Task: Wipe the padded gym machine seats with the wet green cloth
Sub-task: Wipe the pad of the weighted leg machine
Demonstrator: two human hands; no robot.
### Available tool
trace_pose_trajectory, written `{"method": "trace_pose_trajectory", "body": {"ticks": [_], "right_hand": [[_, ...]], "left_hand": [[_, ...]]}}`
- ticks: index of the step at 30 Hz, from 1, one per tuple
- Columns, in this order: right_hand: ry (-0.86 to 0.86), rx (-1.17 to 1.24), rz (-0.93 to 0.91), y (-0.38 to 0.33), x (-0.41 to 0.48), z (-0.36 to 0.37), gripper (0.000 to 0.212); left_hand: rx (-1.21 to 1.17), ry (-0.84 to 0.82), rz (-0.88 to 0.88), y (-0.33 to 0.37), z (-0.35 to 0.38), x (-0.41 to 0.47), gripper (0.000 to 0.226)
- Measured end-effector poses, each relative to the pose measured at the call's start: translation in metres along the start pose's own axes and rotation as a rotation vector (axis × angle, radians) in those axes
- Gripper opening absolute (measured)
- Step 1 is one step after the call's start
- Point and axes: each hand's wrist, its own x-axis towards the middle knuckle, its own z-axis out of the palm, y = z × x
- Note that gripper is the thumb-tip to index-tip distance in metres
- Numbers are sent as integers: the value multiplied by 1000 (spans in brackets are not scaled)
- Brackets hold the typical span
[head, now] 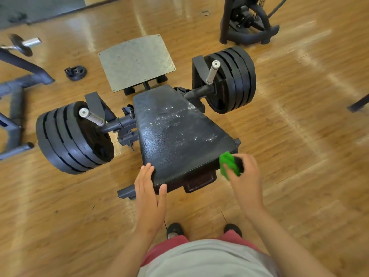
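Note:
A black padded seat lies low over the wooden floor, wider at its near end, with wet streaks and droplets across its middle and right side. My left hand rests with straight fingers against the seat's near left corner. My right hand grips a bunched green cloth at the seat's near right corner, pressed to the edge of the pad.
Stacks of black weight plates sit on bars to the left and right of the seat. A metal footplate stands beyond it. A loose small plate lies on the floor. Another machine's base is far right. My shoes are below.

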Motion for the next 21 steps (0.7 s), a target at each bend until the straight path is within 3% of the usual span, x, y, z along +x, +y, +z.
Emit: {"method": "trace_pose_trajectory", "body": {"ticks": [3,6,12,21], "right_hand": [[75,-30,55,6,12,-15,27],[28,-19,54,2,3,-5,26],[-254,-57,-241,-9,-20,30,22],[33,-25,73,10,17,-22,24]], "left_hand": [[5,10,-16,1,1,-1,56],[5,24,0,2,1,0,58],[7,33,0,4,2,0,60],[85,-6,-23,5,-4,0,62]]}}
